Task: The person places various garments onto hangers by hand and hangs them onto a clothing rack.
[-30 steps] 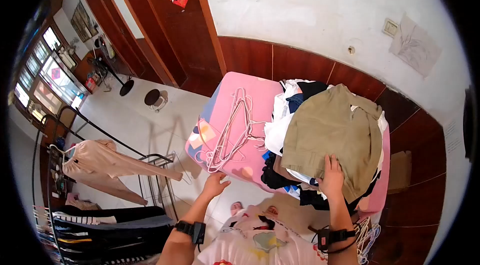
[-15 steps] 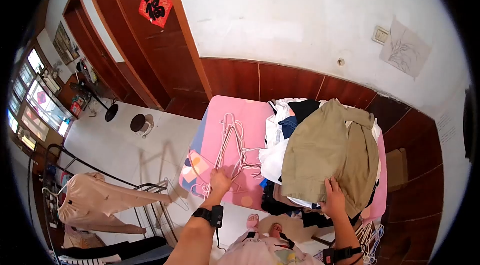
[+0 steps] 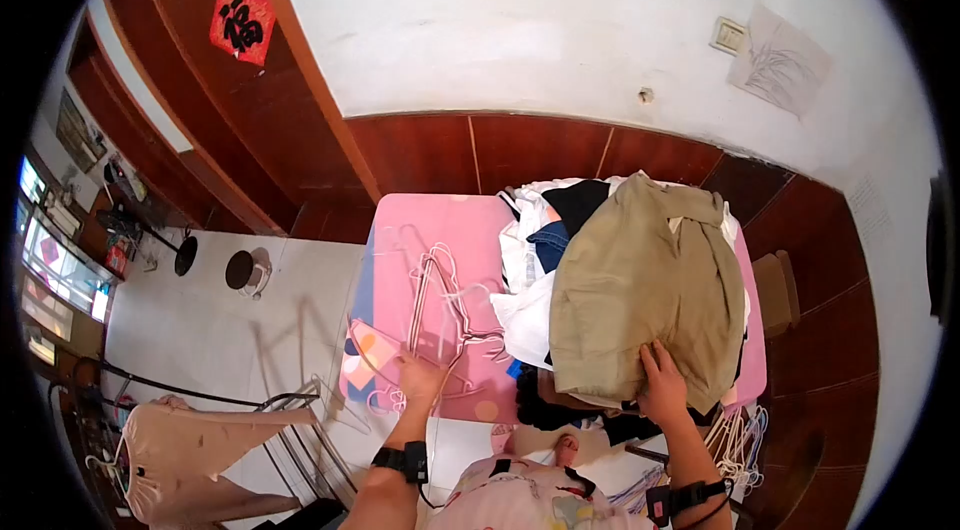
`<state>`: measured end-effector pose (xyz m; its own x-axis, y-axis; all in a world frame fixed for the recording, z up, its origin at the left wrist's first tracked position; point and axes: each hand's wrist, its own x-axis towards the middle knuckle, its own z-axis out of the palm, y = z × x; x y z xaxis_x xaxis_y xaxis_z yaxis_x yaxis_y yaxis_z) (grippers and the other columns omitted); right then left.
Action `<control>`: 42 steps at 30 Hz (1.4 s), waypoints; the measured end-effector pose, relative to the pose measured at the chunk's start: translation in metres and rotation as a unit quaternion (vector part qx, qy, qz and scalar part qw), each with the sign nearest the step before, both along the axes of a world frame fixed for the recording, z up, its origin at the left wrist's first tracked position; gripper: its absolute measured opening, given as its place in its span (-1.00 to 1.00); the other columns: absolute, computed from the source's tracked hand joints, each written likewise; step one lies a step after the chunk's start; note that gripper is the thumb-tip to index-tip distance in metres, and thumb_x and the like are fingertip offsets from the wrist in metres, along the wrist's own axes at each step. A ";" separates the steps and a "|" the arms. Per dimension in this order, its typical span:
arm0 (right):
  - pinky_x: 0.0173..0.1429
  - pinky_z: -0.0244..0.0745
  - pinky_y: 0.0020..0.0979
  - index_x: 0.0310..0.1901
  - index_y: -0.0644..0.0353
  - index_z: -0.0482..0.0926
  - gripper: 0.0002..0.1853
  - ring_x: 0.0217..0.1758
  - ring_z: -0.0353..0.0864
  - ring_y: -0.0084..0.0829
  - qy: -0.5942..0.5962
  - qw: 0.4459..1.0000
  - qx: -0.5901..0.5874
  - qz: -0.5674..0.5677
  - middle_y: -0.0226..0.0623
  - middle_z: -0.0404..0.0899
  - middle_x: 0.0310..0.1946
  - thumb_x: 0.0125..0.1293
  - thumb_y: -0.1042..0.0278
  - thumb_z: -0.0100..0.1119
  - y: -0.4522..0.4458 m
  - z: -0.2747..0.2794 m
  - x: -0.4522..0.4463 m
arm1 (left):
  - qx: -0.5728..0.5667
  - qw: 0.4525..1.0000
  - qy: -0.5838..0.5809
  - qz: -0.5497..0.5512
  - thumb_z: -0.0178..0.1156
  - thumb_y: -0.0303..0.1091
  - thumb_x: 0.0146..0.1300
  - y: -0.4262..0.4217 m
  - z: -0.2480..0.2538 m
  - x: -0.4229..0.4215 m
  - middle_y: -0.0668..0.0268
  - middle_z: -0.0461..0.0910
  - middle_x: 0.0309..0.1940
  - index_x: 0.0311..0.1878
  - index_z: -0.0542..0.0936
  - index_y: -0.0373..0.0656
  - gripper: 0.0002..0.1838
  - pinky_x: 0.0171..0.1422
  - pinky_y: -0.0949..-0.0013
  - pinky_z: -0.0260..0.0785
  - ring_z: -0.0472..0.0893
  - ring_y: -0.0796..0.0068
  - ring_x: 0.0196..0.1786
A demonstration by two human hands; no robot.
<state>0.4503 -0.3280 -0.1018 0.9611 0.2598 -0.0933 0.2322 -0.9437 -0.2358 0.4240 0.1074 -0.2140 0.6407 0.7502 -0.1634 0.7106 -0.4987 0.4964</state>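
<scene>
Several thin pale hangers (image 3: 437, 302) lie in a tangled bunch on the pink table (image 3: 480, 215). My left hand (image 3: 422, 382) is closed around their near ends, at the table's left front. To the right, a khaki garment (image 3: 640, 280) is spread over a heap of clothes. My right hand (image 3: 664, 392) rests on its near part, fingers stretched out and slightly apart on the fabric; the thumb is not clearly visible. White clothing (image 3: 527, 315) and a blue denim piece (image 3: 549, 245) stick out at the heap's left side.
A metal rack (image 3: 200, 382) at lower left carries beige trousers (image 3: 190, 455). More hangers (image 3: 737, 445) hang beside the table's right front. A round stool (image 3: 241, 272) and a fan (image 3: 184, 255) stand on the floor behind left. The wall (image 3: 500, 40) rises behind the table.
The view has shifted, so the door and table sit further left. The hangers have moved slightly with my left hand; my right hand stays on the khaki garment.
</scene>
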 end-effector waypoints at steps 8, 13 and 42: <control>0.38 0.33 -0.09 0.42 0.12 0.18 0.03 0.40 0.28 0.12 -0.014 0.999 -0.001 0.046 0.07 0.11 0.45 -0.15 0.32 0.51 -0.014 -0.006 -0.003 | -0.350 0.894 -0.265 -0.095 0.24 -0.65 -0.14 -0.015 0.074 -0.030 0.21 0.41 0.08 0.48 0.16 -0.24 -0.03 0.00 0.43 0.40 0.48 0.48 -0.05; 0.42 0.27 -0.13 0.42 0.18 0.18 0.09 0.43 0.23 0.15 0.014 0.973 0.206 0.104 0.12 0.09 0.45 -0.17 0.08 0.57 -0.042 0.007 0.003 | -0.386 0.817 -0.224 -0.365 0.22 -0.65 -0.15 -0.103 0.120 -0.072 0.35 0.41 -0.05 0.50 0.21 -0.12 -0.02 -0.09 0.49 0.37 0.43 0.59 -0.25; -0.28 0.44 -0.43 0.10 0.09 0.62 -0.57 -0.35 0.62 -0.30 -0.128 0.901 0.413 -0.036 -0.18 0.55 -0.41 0.20 0.67 0.11 -0.245 0.084 -0.162 | 0.070 0.824 -0.334 -0.451 0.43 -0.34 -0.04 -0.336 0.083 0.035 0.13 0.62 -0.21 -0.22 0.62 -0.24 -0.69 0.10 0.14 0.38 0.54 0.03 -0.06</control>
<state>0.2885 -0.5728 -0.0181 0.9409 0.0749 0.3303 0.3237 -0.4854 -0.8122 0.4588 -0.2288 -0.1313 0.8600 -0.1000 0.5004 -0.3908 -0.7597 0.5198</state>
